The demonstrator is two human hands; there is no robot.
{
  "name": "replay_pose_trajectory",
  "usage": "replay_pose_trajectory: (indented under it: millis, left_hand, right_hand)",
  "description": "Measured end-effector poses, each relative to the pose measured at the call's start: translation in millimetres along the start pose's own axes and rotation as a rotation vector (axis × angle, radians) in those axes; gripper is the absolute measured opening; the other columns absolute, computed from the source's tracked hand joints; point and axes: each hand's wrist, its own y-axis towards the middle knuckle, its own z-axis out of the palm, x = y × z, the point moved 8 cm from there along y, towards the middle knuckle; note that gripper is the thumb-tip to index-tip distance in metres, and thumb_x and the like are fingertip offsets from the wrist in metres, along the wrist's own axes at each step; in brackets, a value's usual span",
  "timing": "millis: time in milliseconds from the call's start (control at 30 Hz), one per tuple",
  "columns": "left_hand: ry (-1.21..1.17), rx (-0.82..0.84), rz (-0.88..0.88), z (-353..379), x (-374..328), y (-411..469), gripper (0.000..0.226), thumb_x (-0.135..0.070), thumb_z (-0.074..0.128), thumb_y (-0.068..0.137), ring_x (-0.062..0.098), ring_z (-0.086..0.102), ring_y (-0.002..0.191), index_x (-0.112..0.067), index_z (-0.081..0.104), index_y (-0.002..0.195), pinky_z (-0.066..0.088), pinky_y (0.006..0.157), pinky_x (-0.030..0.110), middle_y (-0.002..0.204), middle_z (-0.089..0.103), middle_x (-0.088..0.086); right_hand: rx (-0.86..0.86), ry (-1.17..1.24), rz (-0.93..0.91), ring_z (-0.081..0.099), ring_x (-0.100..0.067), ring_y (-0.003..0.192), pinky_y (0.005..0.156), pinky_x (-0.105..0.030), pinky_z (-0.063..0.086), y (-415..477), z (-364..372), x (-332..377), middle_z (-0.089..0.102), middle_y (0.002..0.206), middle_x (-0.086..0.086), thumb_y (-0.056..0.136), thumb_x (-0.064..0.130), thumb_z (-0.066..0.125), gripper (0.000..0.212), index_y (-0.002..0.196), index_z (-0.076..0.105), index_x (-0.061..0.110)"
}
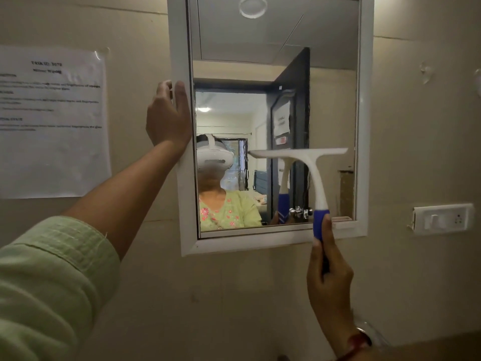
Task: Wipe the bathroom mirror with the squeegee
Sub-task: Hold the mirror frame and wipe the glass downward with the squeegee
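Now right hand [329, 277] fingers wrapped round squeegee [307, 173] on mirror [260, 74]; left hand [168, 118] flat, fingers together, on frame [364, 126].

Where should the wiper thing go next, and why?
Probably straight down to the bottom of the glass. The right hand holds the squeegee with its blade lying across the lower right of the mirror, and the left hand steadies the frame, so a downward pull looks ready.

Rectangular wall-mounted mirror in a white frame [364, 126], glass upright. White plastic T-shaped squeegee with a blue grip [316, 178], handle down, its horizontal blade lying across the lower right part of the glass.
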Motion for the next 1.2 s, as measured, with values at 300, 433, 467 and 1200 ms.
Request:
replay_pose_trajectory:
  millis: [300, 433, 467, 1200]
  left_hand:
    - [-0.012, -0.005, 0.007, -0.2, -1.8, -2.3, 0.044, -0.043, 0.03, 0.099, 0.027, 0.059, 0.103, -0.012, 0.054, 0.118, 0.045, 0.081, 0.034, 0.112, 0.065, 0.011]
    - [-0.017, -0.008, 0.002, -0.7, -1.1, -2.4, 0.043, -0.044, 0.03, 0.099, 0.028, 0.059, 0.102, -0.013, 0.054, 0.117, 0.045, 0.082, 0.036, 0.111, 0.065, 0.01]
    - [-0.017, -0.005, 0.001, -0.7, -1.2, -2.0, 0.044, -0.044, 0.03, 0.098, 0.028, 0.059, 0.102, -0.013, 0.054, 0.117, 0.046, 0.082, 0.037, 0.11, 0.065, 0.011]
    - [-0.026, -0.024, 0.004, 0.8, 1.5, -0.1, 0.046, -0.047, 0.03, 0.097, 0.026, 0.062, 0.097, -0.013, 0.055, 0.116, 0.048, 0.08, 0.036, 0.106, 0.067, 0.008]
  right_hand:
    - [-0.027, 0.019, 0.035, 0.038, 0.002, 0.048, 0.048, -0.003, 0.032, 8.7, -1.8, 1.6, 0.044, 0.063, 0.01, 0.096, 0.038, 0.038, 0.048, 0.143, 0.027, 0.036]
    - [0.012, -0.004, 0.061, 0.039, 0.003, 0.048, 0.048, -0.002, 0.032, -11.3, -3.6, 0.8, 0.039, 0.06, 0.013, 0.097, 0.045, 0.035, 0.05, 0.143, 0.026, 0.029]
    - [0.034, -0.004, 0.078, 0.039, 0.003, 0.048, 0.049, -0.002, 0.032, -24.8, -4.3, -0.4, 0.039, 0.06, 0.014, 0.097, 0.046, 0.034, 0.051, 0.143, 0.026, 0.026]
    - [0.075, 0.008, 0.12, 0.036, 0.001, 0.046, 0.046, -0.008, 0.034, -46.6, -8.5, 0.2, 0.04, 0.061, 0.016, 0.097, 0.042, 0.037, 0.049, 0.144, 0.031, 0.028]
